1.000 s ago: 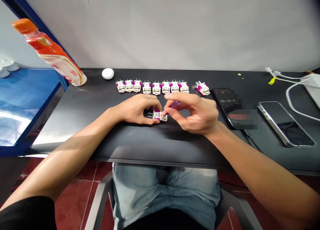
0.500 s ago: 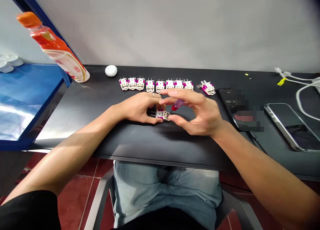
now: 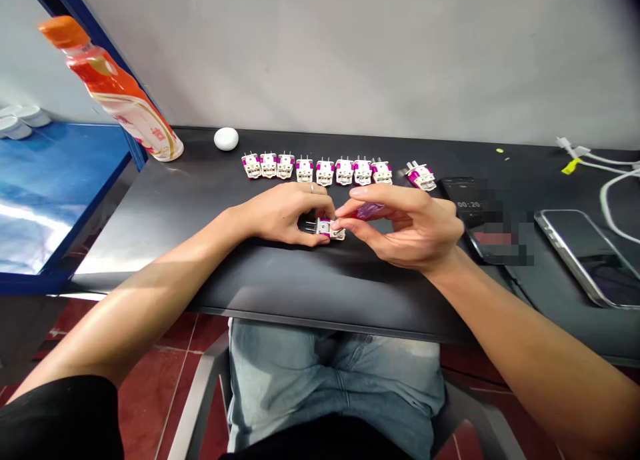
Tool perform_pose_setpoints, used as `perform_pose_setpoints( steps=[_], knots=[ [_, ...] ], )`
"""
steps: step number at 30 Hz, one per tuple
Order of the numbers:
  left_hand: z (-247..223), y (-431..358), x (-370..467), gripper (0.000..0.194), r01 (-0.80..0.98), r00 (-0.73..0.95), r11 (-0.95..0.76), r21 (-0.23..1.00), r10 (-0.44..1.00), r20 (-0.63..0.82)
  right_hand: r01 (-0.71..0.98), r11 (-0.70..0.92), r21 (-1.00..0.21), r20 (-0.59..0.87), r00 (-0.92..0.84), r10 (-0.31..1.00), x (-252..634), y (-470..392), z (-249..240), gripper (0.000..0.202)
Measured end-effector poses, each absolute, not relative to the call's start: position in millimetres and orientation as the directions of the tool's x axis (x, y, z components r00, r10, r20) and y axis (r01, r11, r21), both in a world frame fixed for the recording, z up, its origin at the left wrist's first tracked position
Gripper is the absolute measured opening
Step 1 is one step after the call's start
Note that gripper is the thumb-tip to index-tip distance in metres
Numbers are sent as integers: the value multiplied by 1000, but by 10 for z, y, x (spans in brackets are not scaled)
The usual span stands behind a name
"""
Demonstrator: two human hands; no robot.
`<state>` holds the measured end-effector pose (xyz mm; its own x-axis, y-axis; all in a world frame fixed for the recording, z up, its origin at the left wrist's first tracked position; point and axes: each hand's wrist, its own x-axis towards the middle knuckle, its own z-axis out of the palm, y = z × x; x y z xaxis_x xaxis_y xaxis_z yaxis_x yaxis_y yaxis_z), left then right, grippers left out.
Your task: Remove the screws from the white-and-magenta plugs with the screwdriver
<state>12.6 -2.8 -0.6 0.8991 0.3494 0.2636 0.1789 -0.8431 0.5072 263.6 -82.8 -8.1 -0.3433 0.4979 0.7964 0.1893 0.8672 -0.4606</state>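
A white-and-purple plug insert sits low over the worktop, its metal prongs pointing left. The left hand pinches it between thumb and fingers. The right hand grips a purple-handled screwdriver, whose tip is at the insert's right end. Beyond the hands stands a row of eight similar inserts, with a tilted insert apart to the right. Farther out are a white rounded object, an orange-capped bottle and two phones.
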Motion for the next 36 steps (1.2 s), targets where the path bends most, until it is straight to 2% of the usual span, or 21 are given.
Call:
perform_pose_setpoints(
  steps=[4,8,9,13,18,23,28,33,36],
  knots=[
    [-5,-33,128,24,168,893,-840,515,352,282,151,808,-570,691,-444,571,2673,-817,-78,80],
    [-9,-31,129,22,188,899,-848,496,352,262,181,882,-436,780,-413,470,2691,-810,-69,90],
    [-11,-30,129,23,186,900,-849,495,350,262,186,880,-437,780,-409,474,2690,-811,-65,91],
    [-14,-28,130,25,151,891,-846,511,340,300,151,820,-552,704,-442,555,2681,-824,-44,83],
    [-15,-24,129,22,160,901,-856,491,330,281,180,895,-408,799,-404,445,2707,-803,-38,89],
    [-34,-19,125,28,147,889,-829,540,350,295,122,806,-579,688,-457,563,2692,-801,-79,75],
    [-22,-21,123,26,194,899,-841,505,359,251,191,868,-459,789,-361,497,2680,-811,-115,79],
    [-29,-20,127,31,162,894,-841,515,346,284,102,797,-596,666,-492,561,2693,-812,-95,78],
    [-28,-18,131,25,166,903,-853,495,334,272,148,874,-462,754,-453,475,2701,-812,-89,83]
  ],
)
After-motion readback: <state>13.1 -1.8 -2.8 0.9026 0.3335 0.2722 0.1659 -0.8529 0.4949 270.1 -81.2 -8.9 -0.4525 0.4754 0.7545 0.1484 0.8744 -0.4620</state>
